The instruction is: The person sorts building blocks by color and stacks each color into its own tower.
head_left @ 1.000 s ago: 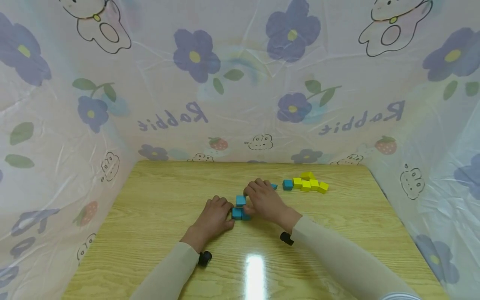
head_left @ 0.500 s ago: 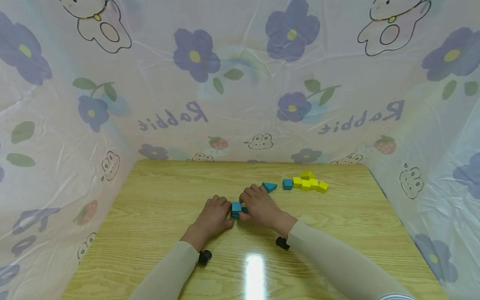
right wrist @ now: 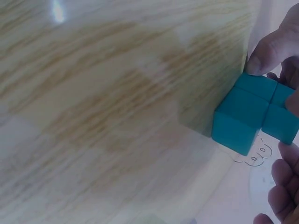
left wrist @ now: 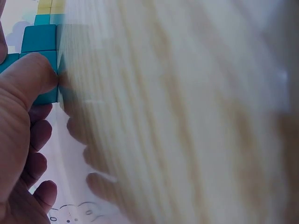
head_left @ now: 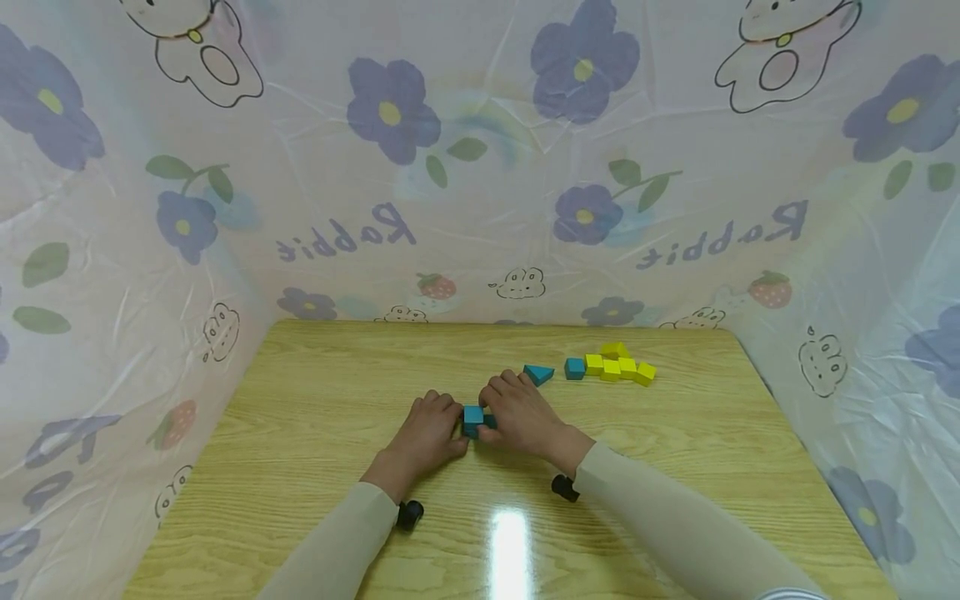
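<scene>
Two blue cubes sit side by side on the table, with an upper blue cube (head_left: pixel 473 414) stacked on the left one. My left hand (head_left: pixel 422 429) pinches the lower left cube (right wrist: pixel 254 85); its thumb (left wrist: pixel 39 72) lies on that cube's near face in the left wrist view. My right hand (head_left: pixel 521 414) holds the upper cube between thumb and fingers, the thumb (right wrist: pixel 293 102) lying on its face. Its fingers partly cover the lower right cube (right wrist: pixel 238 112) in the head view.
A blue triangular block (head_left: pixel 538 374) lies just beyond my right hand. Farther right stand a single blue cube (head_left: pixel 574 368) and several yellow cubes (head_left: pixel 611 370), with a yellow triangular block (head_left: pixel 615 350) behind. A patterned cloth (head_left: pixel 480 208) encloses the wooden table (head_left: pixel 337 375).
My right hand has moved slightly left and toward me, lowering the upper cube onto the left cube. The triangular blue block is now uncovered. My left hand stays in place.
</scene>
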### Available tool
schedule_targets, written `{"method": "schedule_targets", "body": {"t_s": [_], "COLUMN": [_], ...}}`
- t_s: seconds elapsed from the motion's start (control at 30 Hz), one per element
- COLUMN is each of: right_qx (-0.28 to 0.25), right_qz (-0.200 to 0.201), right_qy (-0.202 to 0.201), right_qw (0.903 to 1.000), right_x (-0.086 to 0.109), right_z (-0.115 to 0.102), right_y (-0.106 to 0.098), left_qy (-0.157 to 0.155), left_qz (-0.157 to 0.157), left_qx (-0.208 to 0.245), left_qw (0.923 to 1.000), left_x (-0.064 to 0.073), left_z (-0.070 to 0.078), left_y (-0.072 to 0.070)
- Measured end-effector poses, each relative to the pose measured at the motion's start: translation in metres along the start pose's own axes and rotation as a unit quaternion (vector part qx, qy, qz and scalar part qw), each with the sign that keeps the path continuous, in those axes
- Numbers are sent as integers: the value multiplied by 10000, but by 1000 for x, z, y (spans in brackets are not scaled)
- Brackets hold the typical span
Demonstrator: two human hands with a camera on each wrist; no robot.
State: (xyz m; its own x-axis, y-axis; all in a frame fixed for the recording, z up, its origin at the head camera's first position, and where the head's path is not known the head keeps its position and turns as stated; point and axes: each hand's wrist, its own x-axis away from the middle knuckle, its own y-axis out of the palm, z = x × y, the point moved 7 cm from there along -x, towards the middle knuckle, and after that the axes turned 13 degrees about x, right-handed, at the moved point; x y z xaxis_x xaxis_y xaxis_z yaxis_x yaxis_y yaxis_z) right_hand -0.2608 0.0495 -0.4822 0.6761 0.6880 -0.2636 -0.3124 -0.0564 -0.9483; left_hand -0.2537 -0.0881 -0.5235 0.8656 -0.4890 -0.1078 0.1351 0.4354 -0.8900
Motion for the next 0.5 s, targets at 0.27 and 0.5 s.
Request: {"method": "schedule_targets", "body": {"t_s": [0.27,0.5], "right_qx": [-33,-77], "right_qz": [-45,-110], "right_qy": [31,65], "right_qw": [10000,9999], "right_x": [0,0], "right_z": [0,0], "right_y": [1,1], "left_qy": [16,26], "left_qz": [27,40], "left_qx": [49,42], "left_qw": [10000,10000], "left_x": [1,0], "left_z": [2,0], "left_y": [-2,0]}}
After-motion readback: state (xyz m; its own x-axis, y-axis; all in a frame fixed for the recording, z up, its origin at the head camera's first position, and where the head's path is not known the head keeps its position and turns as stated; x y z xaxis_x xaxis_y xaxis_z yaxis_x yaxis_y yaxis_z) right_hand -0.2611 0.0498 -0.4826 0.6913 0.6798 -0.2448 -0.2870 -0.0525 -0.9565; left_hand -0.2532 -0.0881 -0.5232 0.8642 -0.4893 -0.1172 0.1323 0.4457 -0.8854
